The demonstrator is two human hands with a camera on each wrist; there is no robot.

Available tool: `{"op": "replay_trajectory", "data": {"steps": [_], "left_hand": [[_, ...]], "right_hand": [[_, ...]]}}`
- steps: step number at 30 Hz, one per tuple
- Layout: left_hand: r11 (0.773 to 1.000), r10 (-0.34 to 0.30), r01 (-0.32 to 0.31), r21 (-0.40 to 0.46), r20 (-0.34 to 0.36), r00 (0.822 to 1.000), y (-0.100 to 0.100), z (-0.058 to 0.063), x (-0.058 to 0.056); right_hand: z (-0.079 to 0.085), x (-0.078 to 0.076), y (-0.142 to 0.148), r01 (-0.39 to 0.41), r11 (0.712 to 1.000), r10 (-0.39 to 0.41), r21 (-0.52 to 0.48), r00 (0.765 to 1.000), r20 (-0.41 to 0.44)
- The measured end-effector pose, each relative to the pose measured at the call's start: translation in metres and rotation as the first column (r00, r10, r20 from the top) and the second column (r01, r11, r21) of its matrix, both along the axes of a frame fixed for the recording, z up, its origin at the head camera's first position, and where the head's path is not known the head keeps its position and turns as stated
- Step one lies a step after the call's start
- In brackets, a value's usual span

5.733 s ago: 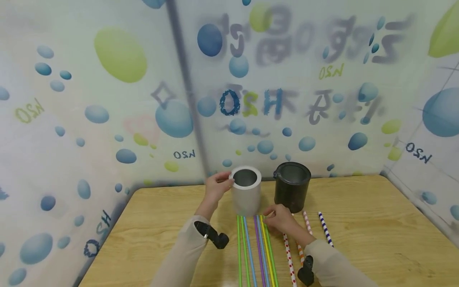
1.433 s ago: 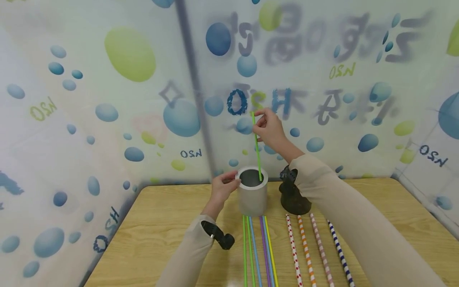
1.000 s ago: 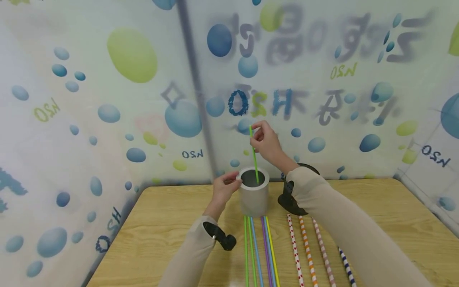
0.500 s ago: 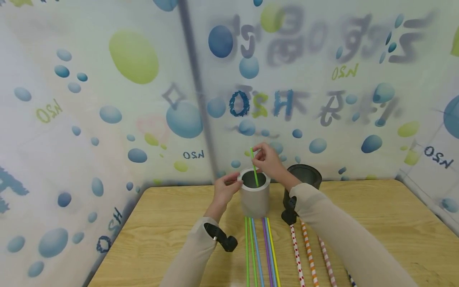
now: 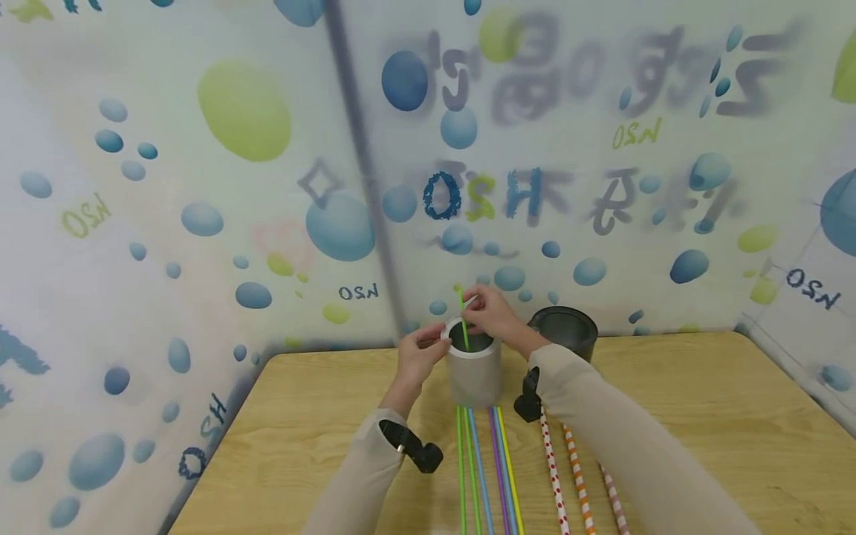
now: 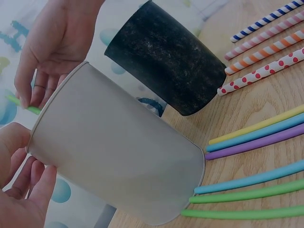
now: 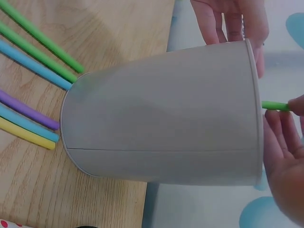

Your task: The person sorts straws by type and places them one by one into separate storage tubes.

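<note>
A pale grey cylindrical container (image 5: 473, 380) stands upright near the table's back, its open top facing up. My left hand (image 5: 416, 361) holds its rim from the left, thumb on the near side in the left wrist view. Above the mouth, my right hand (image 5: 493, 313) pinches a green straw (image 5: 464, 327) that reaches down inside the container. Its lower end is hidden by the container wall (image 7: 161, 114). Several plain straws (image 5: 491, 475) in green, blue, purple and yellow lie in front of the container's base.
A black container (image 5: 568, 331) stands to the right, partly behind my right forearm. Striped and dotted straws (image 5: 576, 475) lie before it; the navy-striped straw (image 6: 266, 21) shows in the left wrist view. A bubble-printed curtain (image 5: 267, 186) hangs behind the wooden table (image 5: 321, 386).
My right hand has picked up a green straw from the plain row, raised it over the grey container and lowered it into the mouth. My left hand has stayed on the rim.
</note>
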State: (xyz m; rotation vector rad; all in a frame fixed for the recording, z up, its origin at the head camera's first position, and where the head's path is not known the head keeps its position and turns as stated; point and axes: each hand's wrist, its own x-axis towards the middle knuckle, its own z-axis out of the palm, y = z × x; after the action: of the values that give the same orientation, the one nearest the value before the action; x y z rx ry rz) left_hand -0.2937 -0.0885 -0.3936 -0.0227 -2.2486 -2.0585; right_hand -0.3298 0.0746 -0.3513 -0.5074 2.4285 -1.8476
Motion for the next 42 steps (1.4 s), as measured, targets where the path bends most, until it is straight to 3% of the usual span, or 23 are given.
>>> {"op": "replay_trajectory", "data": {"steps": [5,11,15,20,27,32,42], "left_hand": [[0.999,-0.031,0.031,0.017,0.004,1.000,-0.001,0.006,0.003],[0.999,-0.036,0.036,0.001,0.000,0.999,0.002,0.023,0.018],[0.999,-0.033,0.033,0.004,-0.011,0.999,0.004,0.026,0.024],[0.999,-0.034,0.034,0.017,-0.001,0.999,0.003,0.025,0.023],[1.000,0.007,-0.006,0.015,-0.028,1.000,0.003,0.001,0.003],[0.999,-0.023,0.023,0.023,-0.011,1.000,0.001,0.001,0.002],[0.999,-0.045,0.045,0.020,-0.002,0.999,0.000,0.024,0.022]], "right_hand": [[-0.002,-0.003,-0.006,0.016,0.998,-0.018,0.056,0.999,0.049],[-0.004,-0.005,-0.009,0.047,0.995,-0.055,0.088,0.994,0.090],[-0.005,-0.005,-0.011,0.069,0.991,-0.080,0.115,0.992,0.097],[-0.003,-0.004,-0.015,0.112,0.979,-0.128,0.171,0.988,0.087],[-0.001,-0.003,-0.019,0.161,0.968,-0.180,0.194,0.980,0.084],[0.000,-0.003,-0.019,0.174,0.964,-0.195,0.199,0.977,0.088],[0.001,-0.003,-0.018,0.161,0.968,-0.178,0.192,0.981,0.078]]}}
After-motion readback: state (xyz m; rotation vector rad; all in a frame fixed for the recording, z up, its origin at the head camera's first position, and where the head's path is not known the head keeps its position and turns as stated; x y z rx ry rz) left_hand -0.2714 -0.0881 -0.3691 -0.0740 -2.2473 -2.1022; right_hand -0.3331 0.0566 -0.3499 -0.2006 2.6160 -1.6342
